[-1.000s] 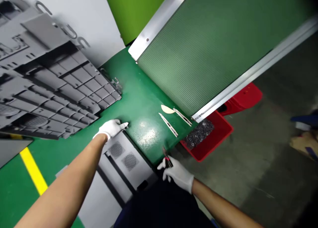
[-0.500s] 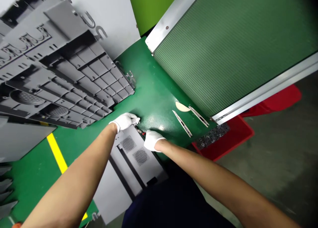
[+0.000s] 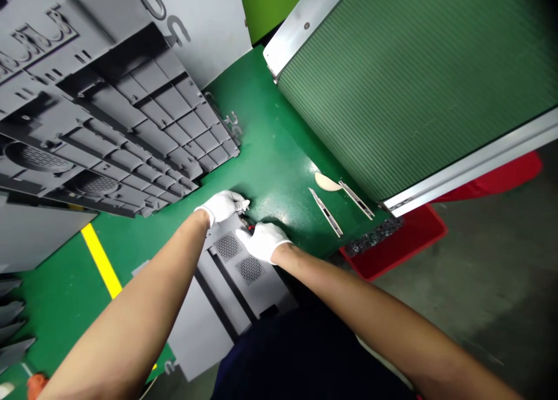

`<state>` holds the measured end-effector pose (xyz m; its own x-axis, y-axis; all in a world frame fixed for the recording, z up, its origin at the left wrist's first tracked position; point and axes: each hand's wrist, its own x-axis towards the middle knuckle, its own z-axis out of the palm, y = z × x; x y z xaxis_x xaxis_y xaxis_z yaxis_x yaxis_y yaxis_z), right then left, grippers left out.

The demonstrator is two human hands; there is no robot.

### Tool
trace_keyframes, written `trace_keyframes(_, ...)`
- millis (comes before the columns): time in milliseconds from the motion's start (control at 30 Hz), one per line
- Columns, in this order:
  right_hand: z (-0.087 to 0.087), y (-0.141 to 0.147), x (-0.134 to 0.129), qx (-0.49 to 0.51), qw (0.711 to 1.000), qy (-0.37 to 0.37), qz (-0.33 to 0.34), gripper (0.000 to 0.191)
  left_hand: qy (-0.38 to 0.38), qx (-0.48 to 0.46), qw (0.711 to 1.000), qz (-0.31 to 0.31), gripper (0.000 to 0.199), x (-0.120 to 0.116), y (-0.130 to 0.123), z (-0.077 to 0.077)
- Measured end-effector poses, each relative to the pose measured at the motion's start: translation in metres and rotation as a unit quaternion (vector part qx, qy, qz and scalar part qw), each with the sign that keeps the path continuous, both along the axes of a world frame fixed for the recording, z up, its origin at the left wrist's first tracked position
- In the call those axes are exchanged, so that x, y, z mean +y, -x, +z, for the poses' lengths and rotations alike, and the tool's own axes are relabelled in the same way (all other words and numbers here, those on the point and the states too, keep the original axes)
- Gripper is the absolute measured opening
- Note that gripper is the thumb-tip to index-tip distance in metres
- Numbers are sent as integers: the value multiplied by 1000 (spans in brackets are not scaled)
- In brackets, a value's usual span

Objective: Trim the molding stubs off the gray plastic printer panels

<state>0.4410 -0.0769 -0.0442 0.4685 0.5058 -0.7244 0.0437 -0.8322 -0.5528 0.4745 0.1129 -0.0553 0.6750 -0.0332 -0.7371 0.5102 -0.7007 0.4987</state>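
A grey plastic panel (image 3: 261, 284) with two square speaker grilles lies before my body on the green table. My left hand (image 3: 223, 207), in a white glove, is at the panel's far corner, its fingers pinched together on something too small to make out. Close on the right, my gloved right hand (image 3: 265, 242) rests over the panel's right edge, its thumb stretched out toward the left. A small red and dark item (image 3: 250, 228) shows between the hands; part of it is hidden by the right hand.
Stacked grey ribbed panels (image 3: 165, 109) stand at the left. A ridged green conveyor belt (image 3: 410, 80) is at the upper right. Two cutter knives (image 3: 326, 213) and a cream half-round piece (image 3: 326, 182) lie right of the hands. A red bin (image 3: 405, 243) holds dark scraps.
My right thumb has spread out over the panel, where the hand was closed before. My left hand stays at the corner. The whole view has shifted slightly.
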Motion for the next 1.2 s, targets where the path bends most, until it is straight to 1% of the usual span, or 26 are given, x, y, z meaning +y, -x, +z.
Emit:
trace_keyframes(33, 1, 0, -1, 1, 1000, 0, -5, 77, 1, -2, 1000, 0, 43, 0, 0, 0)
trace_keyframes(67, 1, 1, -1, 3, 1000, 1, -11, 82, 1, -3, 1000, 1, 42, 0, 0, 0)
trace_keyframes(100, 1, 1, -2, 7, 1000, 0, -17, 83, 1, -5, 1000, 1, 42, 0, 1, 0)
trace_keyframes(267, -4, 5, -2, -14, 999, -7, -34, 71, 0, -5, 1000, 11, 39, -2, 1, 3)
trace_keyframes(500, -6, 7, 3, -46, 999, 18, -10, 70, -2, 3, 1000, 20, 39, -3, 1, 3)
trace_keyframes(600, -8, 2, 2, -61, 998, 22, 16, 72, -10, 4, 1000, 17, 40, -3, 1, 2)
trace_keyframes(667, -12, -7, -2, -82, 995, 18, 48, 73, -20, 0, 1000, 13, 41, -2, 1, 2)
trace_keyframes(767, -15, -22, -9, -115, 987, -9, 110, 76, -37, -9, 999, 6, 41, -1, 2, 4)
trace_keyframes(833, -15, -25, -11, -112, 986, -20, 122, 78, -40, -13, 999, 6, 41, -1, 2, 5)
trace_keyframes(900, -13, -21, -9, -93, 991, -15, 93, 77, -34, -13, 999, 14, 42, -1, 3, 6)
trace_keyframes(967, -12, -11, -4, -75, 996, -1, 47, 73, -26, -16, 999, 23, 43, -1, 3, 6)
trace_keyframes(1033, -11, -1, 3, -70, 997, 13, 17, 69, -22, -22, 999, 25, 44, -1, 4, 4)
trace_keyframes(1100, -12, 5, 9, -80, 997, 18, 5, 67, -20, -29, 999, 24, 44, 1, 5, 2)
trace_keyframes(1200, -15, 3, 12, -103, 995, 14, 16, 68, -24, -33, 999, 20, 43, 3, 5, -2)
